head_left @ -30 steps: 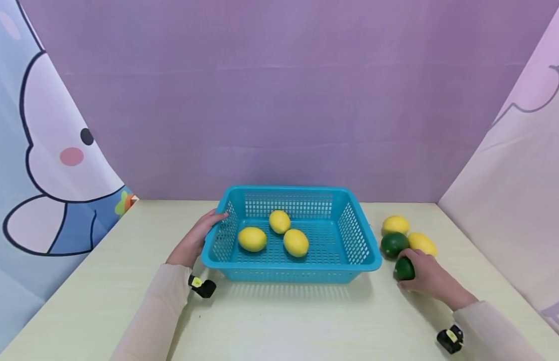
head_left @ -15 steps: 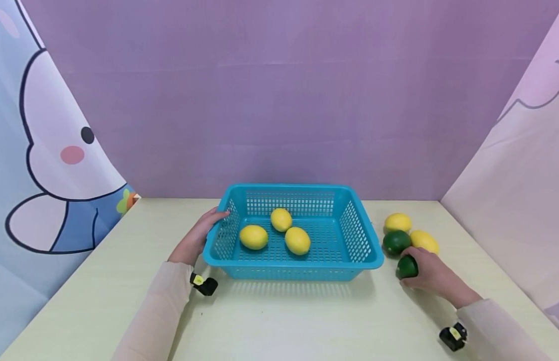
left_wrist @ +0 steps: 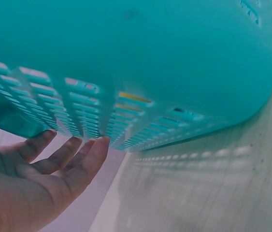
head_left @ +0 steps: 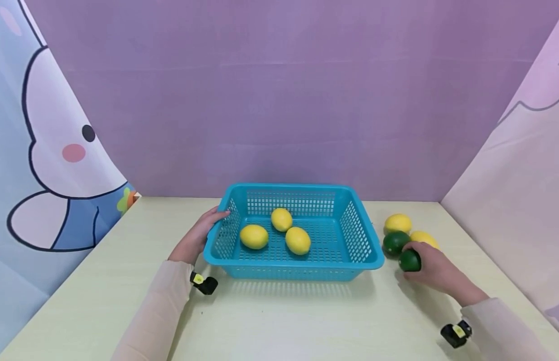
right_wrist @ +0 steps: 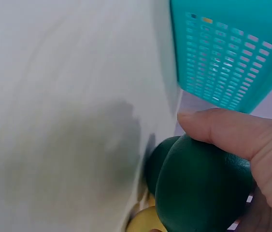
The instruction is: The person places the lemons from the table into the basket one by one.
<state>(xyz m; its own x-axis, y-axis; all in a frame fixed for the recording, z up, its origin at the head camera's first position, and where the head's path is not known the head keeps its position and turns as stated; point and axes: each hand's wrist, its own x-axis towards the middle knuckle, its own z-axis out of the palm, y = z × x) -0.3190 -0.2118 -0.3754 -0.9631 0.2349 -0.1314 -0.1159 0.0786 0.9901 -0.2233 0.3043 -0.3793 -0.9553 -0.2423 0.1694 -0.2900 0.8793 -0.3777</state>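
Observation:
My left hand (head_left: pixel 197 236) grips the left rim of a blue plastic basket (head_left: pixel 288 274). In the left wrist view its fingers (left_wrist: pixel 85 166) lie against the outside of the perforated wall. Three yellow lemons (head_left: pixel 298 240) lie inside the basket. To the right of it, my right hand (head_left: pixel 435 268) holds a dark green avocado (head_left: pixel 409 260) between thumb and fingers, seemingly just above the table. The right wrist view shows the thumb (right_wrist: pixel 232 133) across that avocado's side. A second avocado (head_left: pixel 395 241) lies just behind it.
Two more lemons lie by the second avocado: one behind it (head_left: pixel 398 222), one to its right (head_left: pixel 425 238), partly covered by my right hand. The pale table (head_left: pixel 279 321) meets a purple backdrop (head_left: pixel 288 100), with printed cloth at both sides.
My right hand has shifted slightly right and upward in the head view with the avocado in its grip. The left hand stays on the basket, which stands where it was.

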